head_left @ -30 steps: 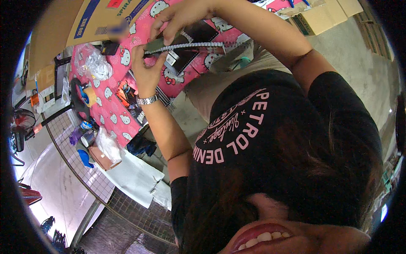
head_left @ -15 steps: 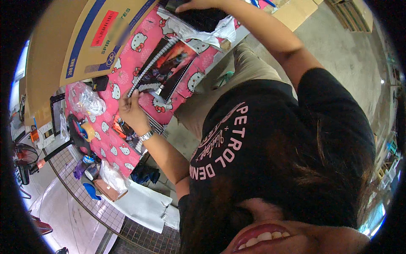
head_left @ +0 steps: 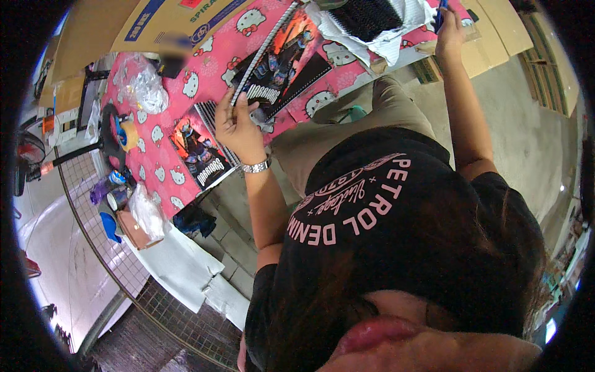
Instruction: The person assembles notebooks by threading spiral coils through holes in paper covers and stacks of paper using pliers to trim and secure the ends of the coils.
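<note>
We see the left hand (head_left: pixel 240 129) loosely curled, its thumb and fingers pinching the near end of a pale coil (head_left: pixel 264 54) on a spiral notebook (head_left: pixel 282 68). The right hand (head_left: pixel 452 40), well apart from the left, is closed around a blue tool (head_left: pixel 440 17) that runs partly out at the top. The notebook lies just beyond the left hand and to its right, slanting away from us, with a dark cover, an orange-red picture of figures and white lettering. Between the hands, nearer the right, we find black coils (head_left: pixel 372 18) on crumpled white wrapping (head_left: pixel 396 42); a strip of pink cloth (head_left: pixel 176 111) separates this from the notebook. The table's near edge passes close by the left wrist — our tightest margin. Just left of that hand, notebooks in similar covers (head_left: pixel 199 149) reach this edge. Farther left sit a clear plastic bag (head_left: pixel 144 90) and a tape roll (head_left: pixel 128 136) — and beyond the bag, a cardboard box (head_left: pixel 170 28).
</note>
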### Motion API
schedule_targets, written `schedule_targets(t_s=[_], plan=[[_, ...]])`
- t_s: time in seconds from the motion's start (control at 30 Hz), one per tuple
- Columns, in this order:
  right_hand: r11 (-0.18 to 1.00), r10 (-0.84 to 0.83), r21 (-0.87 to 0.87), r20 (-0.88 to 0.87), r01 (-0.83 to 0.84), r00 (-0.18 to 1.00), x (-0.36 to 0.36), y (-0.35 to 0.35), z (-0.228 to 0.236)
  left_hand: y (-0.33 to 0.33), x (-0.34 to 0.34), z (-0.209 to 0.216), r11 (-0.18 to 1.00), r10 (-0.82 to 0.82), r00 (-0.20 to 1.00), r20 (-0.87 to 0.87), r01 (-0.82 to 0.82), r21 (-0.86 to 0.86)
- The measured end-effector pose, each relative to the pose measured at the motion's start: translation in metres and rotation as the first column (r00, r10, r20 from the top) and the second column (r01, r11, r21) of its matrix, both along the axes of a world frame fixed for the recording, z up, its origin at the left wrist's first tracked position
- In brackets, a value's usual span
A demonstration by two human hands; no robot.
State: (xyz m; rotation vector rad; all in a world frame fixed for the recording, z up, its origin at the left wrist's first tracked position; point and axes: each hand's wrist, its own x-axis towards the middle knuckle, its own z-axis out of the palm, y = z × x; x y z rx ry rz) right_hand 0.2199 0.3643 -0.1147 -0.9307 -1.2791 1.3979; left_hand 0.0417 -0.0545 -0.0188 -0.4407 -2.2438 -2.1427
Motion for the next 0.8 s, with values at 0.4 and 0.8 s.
schedule_targets(t_s=[0.4,0.8], plan=[[0.197,0.544,0.6,0.591,-0.776,0.595,-0.086,-0.252,0.117,0.007,0.005,-0.007,0.999,0.039,0.999,-0.033,-0.039,0.001],[0.179,0.429,0.618,0.651,-0.765,0.626,-0.077,-0.258,0.119,0.015,0.01,-0.007,0.997,0.065,0.996,-0.063,-0.067,-0.029]])
